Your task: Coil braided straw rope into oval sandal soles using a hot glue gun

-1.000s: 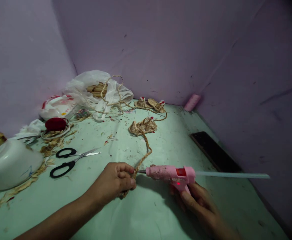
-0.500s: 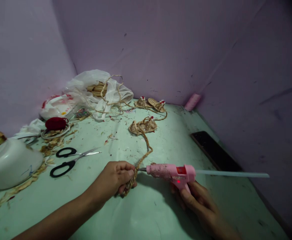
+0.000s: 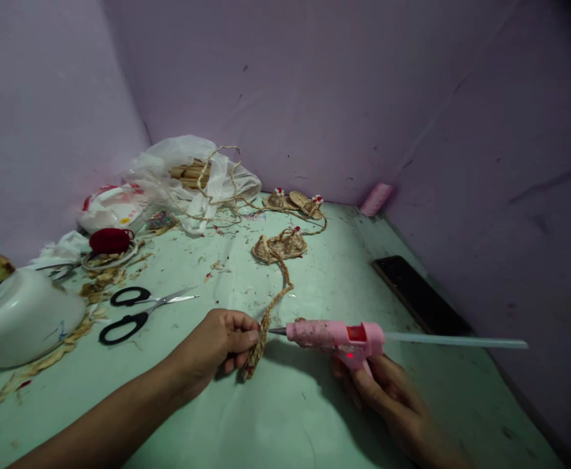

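Note:
My left hand pinches a braided straw-coloured rope, whose held end forms a narrow piece seen edge-on. A fleck of red shows low on it. From there the rope runs up to a small woven slipper lying on the table. My right hand is closed round the handle of a pink glue gun with a red light lit. The metal nozzle points left and stops just short of the rope. A long clear glue stick sticks out of the gun's back.
Black-handled scissors lie open on the left, near a white bowl and red yarn. Behind are a plastic bag and a pair of small woven slippers. A dark phone lies on the right; walls close off the back.
The rope piece in my left hand has tilted slightly and moved a little left, off the nozzle. The glue gun has stayed nearly still.

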`<state>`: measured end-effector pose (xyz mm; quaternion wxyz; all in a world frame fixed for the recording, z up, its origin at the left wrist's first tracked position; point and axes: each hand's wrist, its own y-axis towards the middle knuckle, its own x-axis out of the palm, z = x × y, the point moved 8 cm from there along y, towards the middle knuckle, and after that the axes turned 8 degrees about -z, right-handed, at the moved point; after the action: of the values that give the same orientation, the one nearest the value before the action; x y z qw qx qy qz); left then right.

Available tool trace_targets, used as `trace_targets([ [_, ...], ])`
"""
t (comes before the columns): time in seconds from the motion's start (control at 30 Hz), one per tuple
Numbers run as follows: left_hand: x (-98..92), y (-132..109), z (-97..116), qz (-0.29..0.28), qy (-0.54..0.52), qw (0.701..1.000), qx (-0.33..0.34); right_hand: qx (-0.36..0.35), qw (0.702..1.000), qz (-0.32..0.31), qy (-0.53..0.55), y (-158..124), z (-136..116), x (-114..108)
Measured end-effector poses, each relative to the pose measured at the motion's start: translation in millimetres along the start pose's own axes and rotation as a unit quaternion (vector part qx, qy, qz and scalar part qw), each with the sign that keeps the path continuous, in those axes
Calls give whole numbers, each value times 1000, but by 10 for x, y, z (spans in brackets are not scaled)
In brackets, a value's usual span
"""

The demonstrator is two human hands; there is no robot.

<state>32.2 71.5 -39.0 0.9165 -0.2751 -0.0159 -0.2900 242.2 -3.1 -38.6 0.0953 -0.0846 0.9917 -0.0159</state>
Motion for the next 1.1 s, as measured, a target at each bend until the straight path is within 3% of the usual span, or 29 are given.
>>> trace_targets([
  [1.1, -63, 60, 18, 2, -47, 998, 42, -9, 999, -27, -38, 44, -104, 71],
])
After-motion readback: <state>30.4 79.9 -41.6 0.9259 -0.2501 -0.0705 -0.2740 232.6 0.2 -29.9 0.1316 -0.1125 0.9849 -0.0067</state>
